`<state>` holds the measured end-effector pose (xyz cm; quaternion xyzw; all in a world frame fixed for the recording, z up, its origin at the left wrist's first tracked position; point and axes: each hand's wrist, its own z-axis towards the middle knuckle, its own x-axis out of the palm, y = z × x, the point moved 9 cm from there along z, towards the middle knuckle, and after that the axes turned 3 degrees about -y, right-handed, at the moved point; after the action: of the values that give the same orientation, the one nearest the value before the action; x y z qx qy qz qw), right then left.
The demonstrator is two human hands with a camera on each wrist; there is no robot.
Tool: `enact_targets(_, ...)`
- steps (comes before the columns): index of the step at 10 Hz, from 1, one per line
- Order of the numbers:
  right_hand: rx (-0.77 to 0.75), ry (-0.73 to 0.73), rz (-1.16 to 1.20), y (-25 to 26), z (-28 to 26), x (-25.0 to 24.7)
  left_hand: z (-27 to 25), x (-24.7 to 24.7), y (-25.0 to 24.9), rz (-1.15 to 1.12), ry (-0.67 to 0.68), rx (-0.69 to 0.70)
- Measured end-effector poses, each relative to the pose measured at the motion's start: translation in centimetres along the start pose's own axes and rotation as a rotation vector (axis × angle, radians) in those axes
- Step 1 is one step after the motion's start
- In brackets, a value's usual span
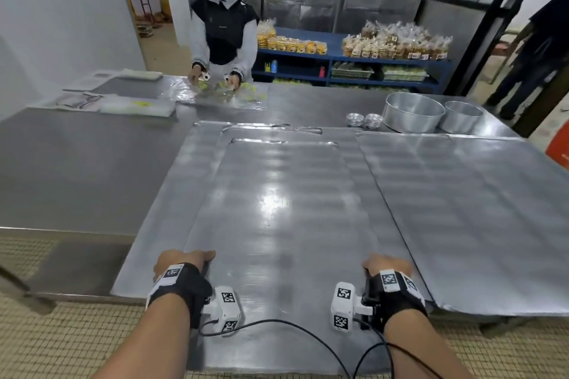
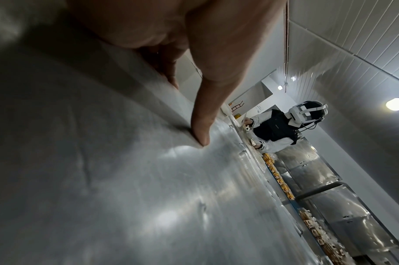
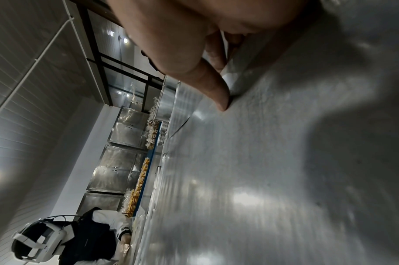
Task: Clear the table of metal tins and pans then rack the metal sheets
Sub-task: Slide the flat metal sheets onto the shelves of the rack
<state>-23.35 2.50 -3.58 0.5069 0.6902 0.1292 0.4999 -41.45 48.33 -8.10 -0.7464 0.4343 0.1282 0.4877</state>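
Note:
A stack of large flat metal sheets lies on the steel table (image 1: 77,169). The top metal sheet (image 1: 277,209) juts past the table's near edge towards me. My left hand (image 1: 197,258) pinches its left edge. In the left wrist view the thumb (image 2: 202,125) lies on the sheet (image 2: 125,179) and the fingers go under its edge. My right hand (image 1: 378,264) pinches the right edge the same way, thumb (image 3: 216,93) on top of the sheet (image 3: 261,161). Two round pans (image 1: 412,112) (image 1: 462,116) and small tins (image 1: 365,120) stand at the far right.
Another metal sheet (image 1: 462,209) lies to the right, overlapping the stack. A person (image 1: 223,34) works with plastic bags at the table's far side. Behind stands a blue shelf (image 1: 354,54) of packaged goods. A second person (image 1: 538,49) stands by the doorway at right. Tiled floor lies below me.

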Motion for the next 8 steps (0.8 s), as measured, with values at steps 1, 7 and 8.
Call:
enact_targets(1,0.045,-0.013,0.016,-0.5,1.3,1.7,1.7,-0.1,-0.3,0.020,0.009,-0.005)
enact_targets(7,0.058,-0.009,0.147,5.1,5.1,6.2,5.9,1.4,-5.0,0.057,-0.009,0.000)
enact_targets(8,0.054,-0.015,0.139,5.4,5.9,6.5,6.5,2.3,-4.9,0.056,-0.017,-0.030)
